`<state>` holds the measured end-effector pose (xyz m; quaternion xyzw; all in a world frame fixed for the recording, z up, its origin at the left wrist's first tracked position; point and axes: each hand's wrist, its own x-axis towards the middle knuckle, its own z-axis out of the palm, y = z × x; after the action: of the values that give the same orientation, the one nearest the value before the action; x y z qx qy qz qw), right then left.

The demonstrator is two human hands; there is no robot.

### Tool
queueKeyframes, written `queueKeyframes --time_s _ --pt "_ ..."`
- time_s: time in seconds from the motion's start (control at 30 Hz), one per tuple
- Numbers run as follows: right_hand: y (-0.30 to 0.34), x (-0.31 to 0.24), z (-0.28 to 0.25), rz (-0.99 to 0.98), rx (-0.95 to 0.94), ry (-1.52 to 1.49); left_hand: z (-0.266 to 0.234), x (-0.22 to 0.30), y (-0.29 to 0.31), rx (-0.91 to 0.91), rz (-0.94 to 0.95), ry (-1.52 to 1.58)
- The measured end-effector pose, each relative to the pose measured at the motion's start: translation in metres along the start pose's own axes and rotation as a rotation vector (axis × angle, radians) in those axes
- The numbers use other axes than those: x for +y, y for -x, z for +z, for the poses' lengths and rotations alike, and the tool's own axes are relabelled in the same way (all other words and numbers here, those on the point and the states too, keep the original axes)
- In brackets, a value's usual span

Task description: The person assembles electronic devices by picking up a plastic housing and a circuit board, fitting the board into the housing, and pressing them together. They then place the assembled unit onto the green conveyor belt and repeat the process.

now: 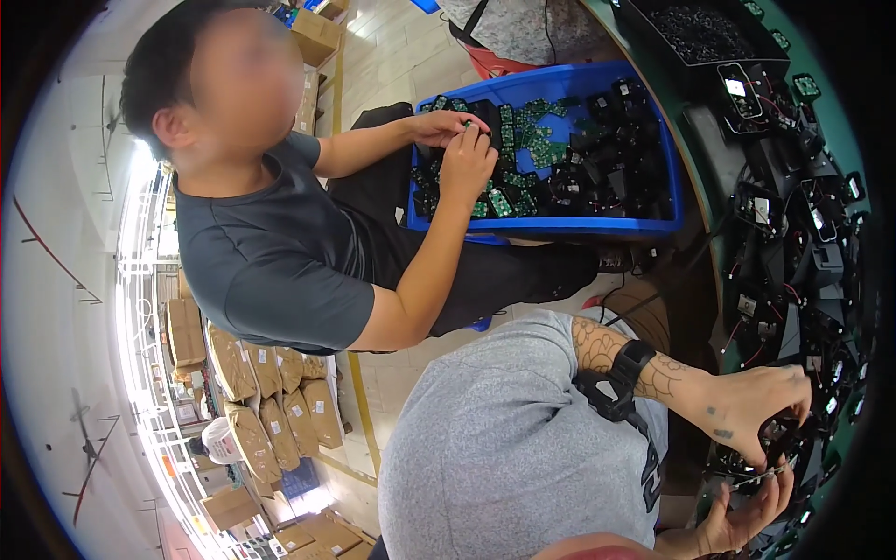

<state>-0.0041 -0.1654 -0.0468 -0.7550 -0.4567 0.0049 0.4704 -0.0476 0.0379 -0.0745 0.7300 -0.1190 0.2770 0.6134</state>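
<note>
My left hand (751, 411), with a black band on its wrist, curls thumb and fingers around a small black electronic unit (777, 433). My right hand (747, 515) comes up from below, thumb and fingers closed on the same unit's thin, light-edged side (758, 479). Its kind and inner parts are mostly hidden by my fingers. Both hands are over the green worktable (863, 266), close to many black housings (826, 264) with thin red and black wires.
Left of my arms a co-worker in a dark shirt (271, 252) handles a small part over a blue bin (560, 225) of green circuit boards and black housings. A black tray (695, 37) of small dark parts stands at the table's far end. Cartons (184, 336) and brown sacks (313, 411) are behind.
</note>
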Motion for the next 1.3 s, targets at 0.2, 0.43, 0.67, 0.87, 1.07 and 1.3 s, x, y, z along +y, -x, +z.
queueKeyframes --time_s 0.2,0.43,0.67,0.87,1.07,1.3 --pt "0.007 0.006 0.003 -0.024 0.097 0.043 0.009 0.005 -0.002 0.262 -0.118 0.221" --pt "0.005 0.0 0.012 0.014 0.177 0.046 0.013 0.002 0.002 0.109 -0.156 0.387" --pt "0.001 -0.001 0.01 -0.043 0.173 0.188 0.018 0.002 0.002 -0.079 -0.414 0.87" --pt "0.005 0.001 0.0 0.042 0.129 0.228 0.01 0.015 -0.001 -0.094 -0.455 0.778" --pt "0.001 0.001 0.002 -0.033 0.095 0.386 0.015 0.014 0.001 -0.11 -0.389 0.627" --pt "-0.004 -0.011 0.003 -0.064 0.043 0.501 0.022 0.004 0.0 -0.088 -0.463 0.793"
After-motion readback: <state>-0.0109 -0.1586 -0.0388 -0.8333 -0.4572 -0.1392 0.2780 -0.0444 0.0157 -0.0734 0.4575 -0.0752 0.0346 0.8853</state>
